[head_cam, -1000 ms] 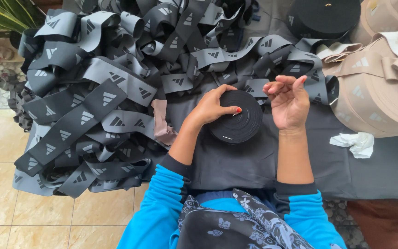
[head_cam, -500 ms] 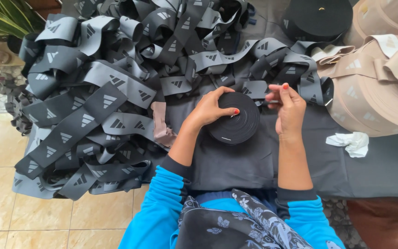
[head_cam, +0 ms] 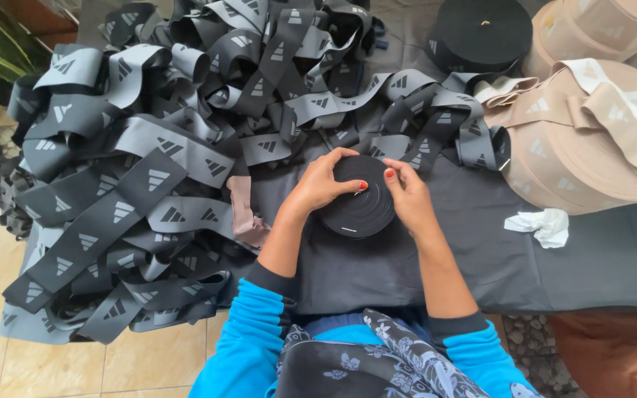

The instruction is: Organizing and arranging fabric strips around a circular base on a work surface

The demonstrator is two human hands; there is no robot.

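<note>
cupping a small black roll of elastic band [head_cam: 359, 210] on the dark-covered counter [head_cam: 554, 273], the left hand [head_cam: 322, 184] curls its fingers over the roll's top while the right hand [head_cam: 407, 195] pinches its edge. the loose grey band heap [head_cam: 156, 169] lies just behind; a slack grip could let the coil spring apart, or the trailing band snag.
</note>
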